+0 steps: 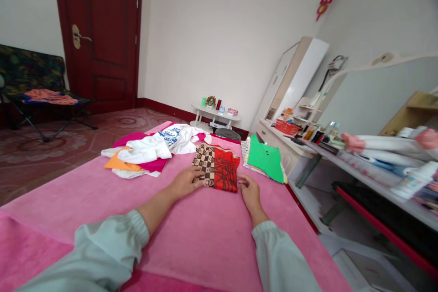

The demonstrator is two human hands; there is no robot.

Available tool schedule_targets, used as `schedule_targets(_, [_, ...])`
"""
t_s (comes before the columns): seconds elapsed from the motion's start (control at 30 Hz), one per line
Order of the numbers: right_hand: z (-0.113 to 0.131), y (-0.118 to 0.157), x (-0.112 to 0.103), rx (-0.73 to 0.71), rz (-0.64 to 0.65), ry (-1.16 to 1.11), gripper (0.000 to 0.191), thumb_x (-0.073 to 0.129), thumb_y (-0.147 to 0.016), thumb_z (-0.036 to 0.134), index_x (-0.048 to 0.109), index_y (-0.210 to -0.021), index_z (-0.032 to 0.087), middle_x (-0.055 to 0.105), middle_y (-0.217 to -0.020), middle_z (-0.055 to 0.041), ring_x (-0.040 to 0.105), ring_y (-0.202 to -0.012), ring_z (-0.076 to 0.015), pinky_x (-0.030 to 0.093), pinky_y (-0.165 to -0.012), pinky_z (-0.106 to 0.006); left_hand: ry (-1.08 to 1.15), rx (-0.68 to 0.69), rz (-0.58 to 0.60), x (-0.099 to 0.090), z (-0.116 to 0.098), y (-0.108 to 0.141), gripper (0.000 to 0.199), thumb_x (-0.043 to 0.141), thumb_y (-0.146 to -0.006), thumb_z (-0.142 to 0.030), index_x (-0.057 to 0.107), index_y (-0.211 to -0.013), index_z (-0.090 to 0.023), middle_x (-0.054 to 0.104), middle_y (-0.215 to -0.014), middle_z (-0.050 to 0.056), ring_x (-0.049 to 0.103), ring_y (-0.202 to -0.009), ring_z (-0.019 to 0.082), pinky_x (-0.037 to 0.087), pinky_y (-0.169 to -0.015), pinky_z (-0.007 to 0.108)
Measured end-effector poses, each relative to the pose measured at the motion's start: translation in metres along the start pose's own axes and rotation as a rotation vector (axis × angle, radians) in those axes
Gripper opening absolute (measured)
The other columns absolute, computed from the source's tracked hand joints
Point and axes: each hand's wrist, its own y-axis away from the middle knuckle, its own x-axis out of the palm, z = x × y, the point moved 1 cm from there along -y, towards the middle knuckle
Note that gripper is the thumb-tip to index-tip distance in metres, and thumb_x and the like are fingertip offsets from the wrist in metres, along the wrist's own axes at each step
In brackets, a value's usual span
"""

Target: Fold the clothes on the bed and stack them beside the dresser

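A folded garment lies on the pink bedspread, red with dark lines on the right and brown-and-beige checks on the left. My left hand is at its left edge, fingers closed on the checked cloth. On the opposite side, my right hand has its fingers bent together at the red edge. Just right of the garment is a stack of folded clothes with a green top uppermost. Loose white clothing is heaped to the left, with magenta and orange cloth among it.
A dressing table with a red basket and bottles stands along the right. Beyond the bed is a low white table with small items. A folding chair holding orange clothing stands left, near a dark red door.
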Motion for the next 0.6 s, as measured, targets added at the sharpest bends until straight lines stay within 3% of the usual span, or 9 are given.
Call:
schedule_targets(0.13, [0.0,0.001,0.001,-0.111,0.075,0.038,0.045,0.045,-0.062,0.006,0.07,-0.097,0.02,0.063,-0.101,-0.0066,0.061,-0.098,-0.0198,0.05,-0.091,-0.039,0.102,0.064,-0.013,-0.003,-0.003,-0.002,0.039,0.071,-0.072,-0.041,0.07,-0.107,-0.024,0.062,-0.117,0.007,0.058,-0.104,0.021,0.044,-0.095,0.032])
schedule_targets(0.3, [0.003,0.004,0.003,-0.138,0.135,0.107,0.044,0.042,-0.067,0.003,0.071,-0.093,0.021,0.058,-0.105,-0.0064,0.058,-0.102,-0.0185,0.048,-0.092,-0.037,0.1,0.076,-0.032,-0.01,-0.012,-0.004,0.026,0.066,-0.078,-0.042,0.072,-0.093,-0.023,0.066,-0.092,0.004,0.06,-0.087,0.018,0.045,-0.081,0.027])
schedule_targets(0.4, [0.007,0.004,0.003,-0.15,0.15,0.146,0.042,0.041,-0.07,0.002,0.071,-0.093,0.021,0.06,-0.099,-0.006,0.059,-0.096,-0.0176,0.049,-0.089,-0.034,-0.004,-0.07,-0.122,-0.014,-0.01,-0.003,0.031,0.053,-0.086,-0.046,0.071,-0.089,-0.022,0.066,-0.091,0.005,0.06,-0.087,0.018,0.044,-0.077,0.027])
schedule_targets(0.5, [0.012,0.004,0.002,-0.161,0.159,0.189,0.04,0.041,-0.074,0.003,0.072,-0.093,0.021,0.061,-0.094,-0.0061,0.059,-0.091,-0.0179,0.049,-0.085,-0.033,-0.141,-0.315,-0.206,-0.018,-0.002,-0.001,0.03,0.052,-0.085,-0.043,0.068,-0.1,-0.022,0.067,-0.096,0.006,0.061,-0.088,0.02,0.042,-0.071,0.028])
schedule_targets(0.6, [0.015,0.004,0.002,-0.164,0.157,0.224,0.036,0.043,-0.079,0.006,0.072,-0.093,0.021,0.061,-0.092,-0.0065,0.059,-0.088,-0.0188,0.049,-0.083,-0.033,-0.201,-0.45,-0.184,-0.019,0.006,0.0,0.032,0.055,-0.083,-0.045,0.066,-0.104,-0.025,0.07,-0.092,0.005,0.063,-0.084,0.022,0.039,-0.063,0.027])
